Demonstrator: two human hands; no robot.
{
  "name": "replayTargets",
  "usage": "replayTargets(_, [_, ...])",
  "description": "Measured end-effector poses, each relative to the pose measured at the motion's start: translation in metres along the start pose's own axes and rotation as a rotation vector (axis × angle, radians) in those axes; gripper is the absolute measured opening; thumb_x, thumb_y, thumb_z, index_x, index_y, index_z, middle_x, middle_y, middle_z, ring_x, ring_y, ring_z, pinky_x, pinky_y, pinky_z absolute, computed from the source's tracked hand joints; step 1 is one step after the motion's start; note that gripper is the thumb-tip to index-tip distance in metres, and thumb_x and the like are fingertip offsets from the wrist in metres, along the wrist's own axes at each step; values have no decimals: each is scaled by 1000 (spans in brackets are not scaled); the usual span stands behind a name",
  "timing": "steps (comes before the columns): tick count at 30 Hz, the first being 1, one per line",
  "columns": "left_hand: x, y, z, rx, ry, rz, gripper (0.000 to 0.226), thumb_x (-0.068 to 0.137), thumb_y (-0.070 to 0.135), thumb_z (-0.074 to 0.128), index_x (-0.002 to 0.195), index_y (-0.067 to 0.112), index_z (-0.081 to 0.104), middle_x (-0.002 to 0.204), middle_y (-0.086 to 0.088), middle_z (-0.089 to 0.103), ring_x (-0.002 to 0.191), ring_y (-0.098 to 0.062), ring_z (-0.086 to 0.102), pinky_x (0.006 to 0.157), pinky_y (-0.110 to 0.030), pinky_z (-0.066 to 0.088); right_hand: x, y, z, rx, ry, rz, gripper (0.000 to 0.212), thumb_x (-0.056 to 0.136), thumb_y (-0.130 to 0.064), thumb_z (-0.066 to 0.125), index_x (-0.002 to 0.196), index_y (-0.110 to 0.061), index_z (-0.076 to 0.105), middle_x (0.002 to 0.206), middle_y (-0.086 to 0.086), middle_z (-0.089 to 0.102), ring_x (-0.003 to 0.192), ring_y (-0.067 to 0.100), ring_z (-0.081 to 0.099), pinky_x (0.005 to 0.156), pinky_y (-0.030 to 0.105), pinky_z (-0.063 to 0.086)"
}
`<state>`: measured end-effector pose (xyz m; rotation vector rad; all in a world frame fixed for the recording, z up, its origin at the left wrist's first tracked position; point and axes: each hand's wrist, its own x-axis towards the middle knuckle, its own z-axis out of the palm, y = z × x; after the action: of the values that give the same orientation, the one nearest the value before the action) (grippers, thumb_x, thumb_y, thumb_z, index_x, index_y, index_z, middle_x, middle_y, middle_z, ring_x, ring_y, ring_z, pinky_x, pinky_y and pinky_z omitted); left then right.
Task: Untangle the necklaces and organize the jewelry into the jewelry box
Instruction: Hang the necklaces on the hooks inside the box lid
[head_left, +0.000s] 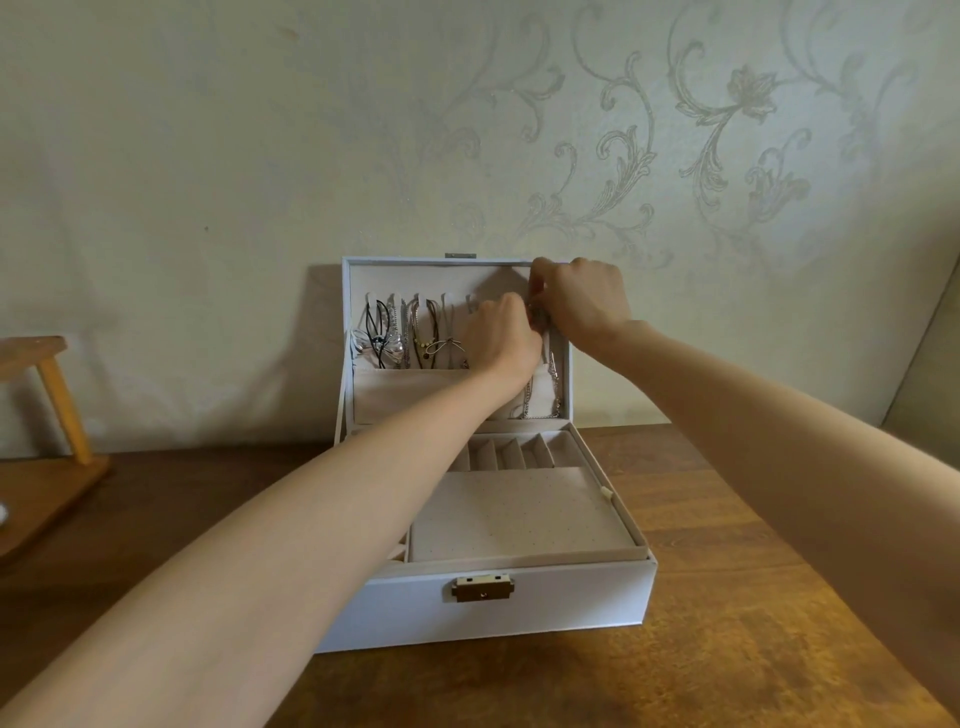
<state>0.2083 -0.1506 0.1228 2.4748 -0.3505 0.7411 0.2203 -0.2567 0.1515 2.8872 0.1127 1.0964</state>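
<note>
As the jewelry box (415, 613) stands open,
left hand (501, 335) and right hand (582, 299) pinch a silver chain (555, 379) inside.

Soft, rather dim daylight comes from the right. The white rectangular jewelry box (493, 608) throws a faint shadow leftward onto the pale scroll-patterned wallpaper (208, 156). The brown wooden worktop (727, 597) glows warmest toward its right front corner. The thin hanging necklaces (415, 332) look soft and smeared. Wide-angle distortion stretches everything near the lower corners.

Brown wooden table (727, 597) with open white jewelry box (493, 608), wooden stand (47, 499) at left
</note>
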Motion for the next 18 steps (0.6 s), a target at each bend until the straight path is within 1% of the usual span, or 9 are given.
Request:
replayTargets(2, [1,-1,0,1,-17,8,17,90,8,52,106,4,58,108,-16,63,101,-33,58,63,-33,36,-2,-2,1,56,-11,23,19,89,-20,52,106,-17,62,97,14,66,91,35,59,66,31,33])
replayTargets(4, [1,-3,1,-33,-13,21,15,90,11,55,103,6,58,104,-14,64,97,-31,60,61,-33,36,-4,1,1,178,27,95,19,89,-22,53,104,-19,64,97,12,68,94,33,59,68,31,34])
replayTargets(6, [2,-7,5,-92,8,34,14,90,19,58,99,8,59,99,-10,65,93,-27,61,61,-32,40,-12,5,2,264,133,141,19,92,-24,50,103,-17,64,86,12,69,87,34,60,67,33,38])
replayTargets(8, [0,-9,9,-142,21,37,13,90,21,59,98,10,60,94,-6,67,87,-24,62,62,-31,44,-24,9,3,319,247,170,20,94,-27,49,102,-16,63,71,9,66,73,33,60,62,34,40])
replayTargets(10, [-3,-11,12,-186,34,42,13,90,19,59,101,12,62,94,-2,69,87,-20,64,63,-30,48,-39,12,6,345,271,179,19,94,-29,51,100,-15,63,62,4,60,66,32,59,58,33,38])
replayTargets(12, [-6,-11,13,-226,65,27,12,91,19,59,101,14,63,95,0,70,88,-18,64,67,-31,50,-56,14,11,310,195,155,21,94,-32,52,99,-16,65,63,3,61,68,33,61,57,30,35])
replayTargets(15, [-7,-12,15,-267,98,-2,7,91,20,59,93,16,63,90,4,69,84,-16,63,70,-34,53,-77,5,17,183,6,124,29,97,-35,46,111,-18,64,83,13,70,83,35,64,61,32,35])
replayTargets(17, [-7,-10,17,-299,85,-24,5,91,18,58,88,16,62,85,4,67,82,-16,63,69,-35,53,-82,-7,18,156,-64,162,34,99,-35,39,117,-14,59,93,17,69,89,37,63,65,34,36])
replayTargets(18, [-7,-10,18,-319,77,-31,7,91,17,58,85,16,61,84,4,67,81,-16,62,69,-35,52,-82,-13,16,197,-77,210,35,99,-34,37,117,-12,58,93,17,69,90,37,62,67,35,38])
